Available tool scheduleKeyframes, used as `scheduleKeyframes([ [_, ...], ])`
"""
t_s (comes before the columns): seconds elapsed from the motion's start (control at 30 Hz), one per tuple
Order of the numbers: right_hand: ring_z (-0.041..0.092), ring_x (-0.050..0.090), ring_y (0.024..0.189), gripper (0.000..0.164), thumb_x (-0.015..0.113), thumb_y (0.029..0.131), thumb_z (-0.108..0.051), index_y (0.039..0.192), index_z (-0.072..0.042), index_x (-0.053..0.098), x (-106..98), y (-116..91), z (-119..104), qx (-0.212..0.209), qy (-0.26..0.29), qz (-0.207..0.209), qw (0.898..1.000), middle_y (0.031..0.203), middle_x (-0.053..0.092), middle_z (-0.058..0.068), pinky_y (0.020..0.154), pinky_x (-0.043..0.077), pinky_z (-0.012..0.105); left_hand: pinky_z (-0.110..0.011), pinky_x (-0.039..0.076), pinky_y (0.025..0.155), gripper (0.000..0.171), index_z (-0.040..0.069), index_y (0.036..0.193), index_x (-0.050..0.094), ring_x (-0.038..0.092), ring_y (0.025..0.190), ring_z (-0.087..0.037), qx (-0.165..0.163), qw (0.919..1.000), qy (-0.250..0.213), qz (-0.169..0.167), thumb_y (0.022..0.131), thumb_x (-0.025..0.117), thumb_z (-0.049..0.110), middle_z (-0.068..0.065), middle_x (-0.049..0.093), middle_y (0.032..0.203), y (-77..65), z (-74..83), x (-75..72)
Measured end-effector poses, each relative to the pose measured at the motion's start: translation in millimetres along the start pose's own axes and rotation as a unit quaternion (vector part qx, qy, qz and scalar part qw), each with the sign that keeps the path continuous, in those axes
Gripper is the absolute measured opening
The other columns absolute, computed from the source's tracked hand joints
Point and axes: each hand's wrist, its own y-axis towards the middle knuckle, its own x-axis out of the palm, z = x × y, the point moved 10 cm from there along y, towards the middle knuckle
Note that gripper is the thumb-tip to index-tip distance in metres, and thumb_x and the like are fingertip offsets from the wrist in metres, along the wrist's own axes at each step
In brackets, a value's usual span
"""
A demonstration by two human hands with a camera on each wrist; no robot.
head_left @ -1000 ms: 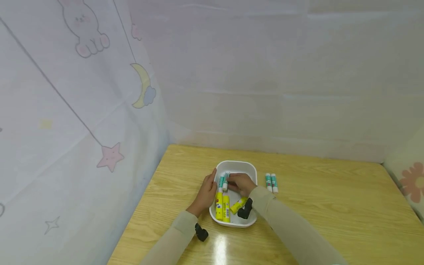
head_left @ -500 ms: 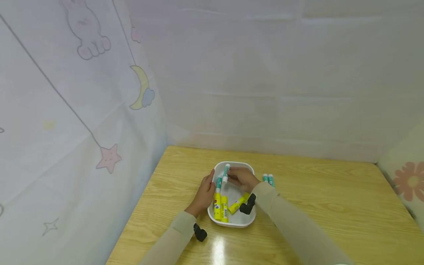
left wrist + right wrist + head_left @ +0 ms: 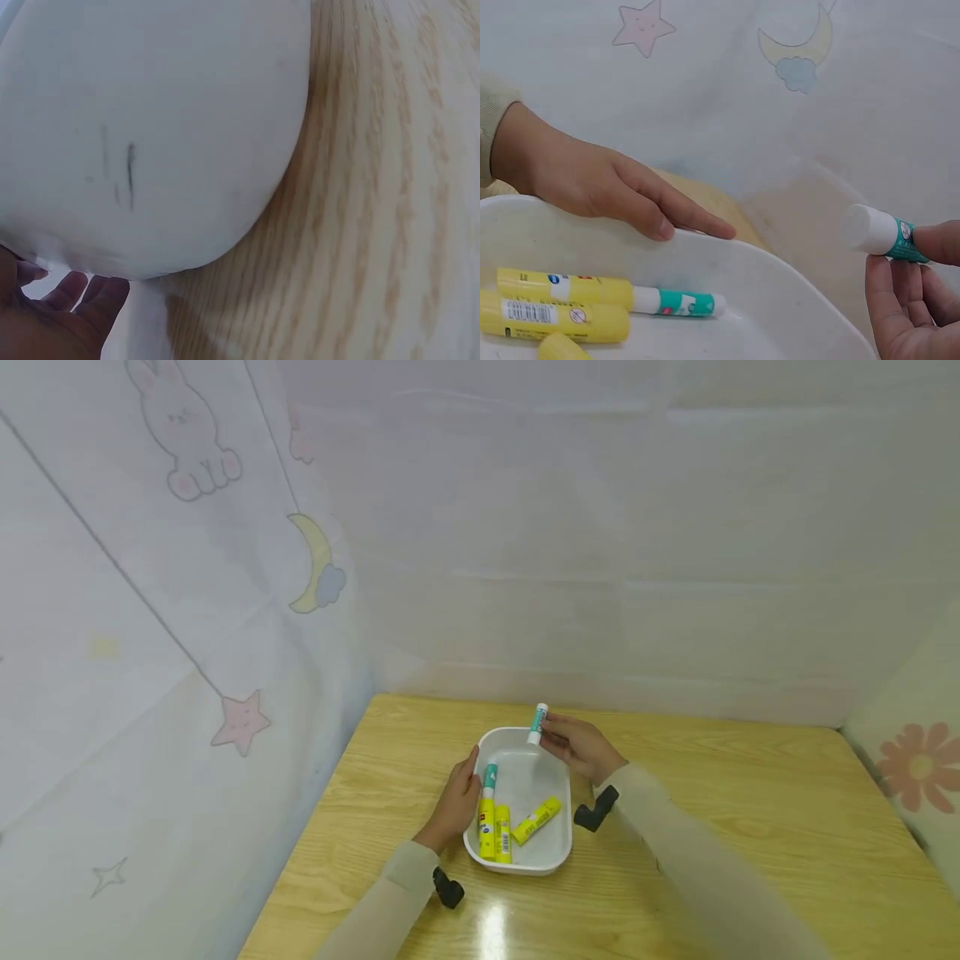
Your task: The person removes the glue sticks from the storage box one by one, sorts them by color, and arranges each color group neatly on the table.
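Note:
My right hand (image 3: pixel 583 750) pinches a teal glue stick with white ends (image 3: pixel 537 724) between thumb and fingers, just above the far right rim of a white tray (image 3: pixel 553 867). In the right wrist view that glue stick (image 3: pixel 877 232) points its white end left. My left hand (image 3: pixel 456 802) rests along the tray's left rim, fingers fairly straight; the left wrist view shows its fingertips (image 3: pixel 105 296) at the outer wall. Inside the tray, another teal glue stick (image 3: pixel 490 777) lies end to end with a yellow glue stick (image 3: pixel 487 831). Beside them are a second yellow one (image 3: pixel 502 835) and a slanted third (image 3: pixel 537 820).
The tray stands on a wooden table (image 3: pixel 720 810) with a printed cloth (image 3: pixel 510 527) hanging behind it and at the left. My right forearm (image 3: pixel 697 852) covers part of the table right of the tray.
My right hand has lifted the teal glue stick out of the tray, up and to the right. The two teal sticks on the table are now hidden behind my right arm. My left hand stays at the rim.

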Motion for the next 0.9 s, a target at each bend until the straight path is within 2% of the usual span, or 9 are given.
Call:
scheduleKeyframes([
  [0.2, 0.016, 0.053, 0.108, 0.051, 0.045, 0.103, -0.004, 0.150, 0.004, 0.026, -22.1, -22.1, -24.6, -0.013, 0.020, -0.034, 0.999, 0.120, 0.050, 0.009, 0.112, 0.031, 0.033, -0.047, 0.024, 0.115, 0.054, 0.022, 0.157, 0.016, 0.031, 0.140, -0.026, 0.000, 1.0000, -0.007, 0.001, 0.107, 0.034, 0.017, -0.013, 0.033, 0.151, 0.3, -5.4, -0.9],
  [0.4, 0.016, 0.054, 0.109, 0.052, 0.047, 0.103, -0.008, 0.149, 0.002, 0.025, -77.1, -26.4, -28.2, -0.014, 0.034, -0.013, 0.999, 0.118, 0.053, 0.007, 0.111, 0.033, 0.032, -0.047, 0.024, 0.115, 0.054, 0.023, 0.157, 0.015, 0.031, 0.140, -0.027, 0.001, 0.9999, -0.016, -0.003, 0.107, 0.033, 0.017, -0.014, 0.033, 0.151, -0.1, -2.3, 0.8],
  [0.53, 0.016, 0.055, 0.112, 0.055, 0.045, 0.104, -0.008, 0.151, 0.005, 0.019, -104.8, -30.8, -23.3, -0.018, -0.001, -0.010, 1.000, 0.120, 0.053, 0.007, 0.113, 0.030, 0.035, -0.048, 0.024, 0.115, 0.054, 0.024, 0.157, 0.014, 0.031, 0.140, -0.027, -0.003, 0.9999, -0.016, -0.004, 0.107, 0.033, 0.018, -0.013, 0.032, 0.152, -0.5, -3.7, 0.5],
  [0.7, 0.015, 0.056, 0.113, 0.057, 0.043, 0.104, -0.007, 0.151, 0.007, 0.014, -129.1, -39.7, -9.7, 0.004, -0.048, -0.011, 0.999, 0.122, 0.054, 0.007, 0.113, 0.029, 0.036, -0.048, 0.024, 0.115, 0.054, 0.025, 0.157, 0.013, 0.031, 0.140, -0.026, -0.003, 0.9999, -0.014, -0.004, 0.107, 0.033, 0.017, -0.011, 0.031, 0.152, -1.4, -4.2, -0.3],
  [0.9, 0.015, 0.058, 0.109, 0.054, 0.048, 0.103, -0.011, 0.149, 0.008, 0.025, -156.6, -39.3, -1.2, 0.012, -0.090, 0.025, 0.996, 0.119, 0.057, 0.005, 0.110, 0.035, 0.036, -0.049, 0.024, 0.115, 0.054, 0.026, 0.157, 0.013, 0.030, 0.140, -0.026, 0.005, 1.0000, -0.007, -0.003, 0.107, 0.033, 0.017, -0.011, 0.031, 0.153, -0.4, -1.8, -1.2],
])
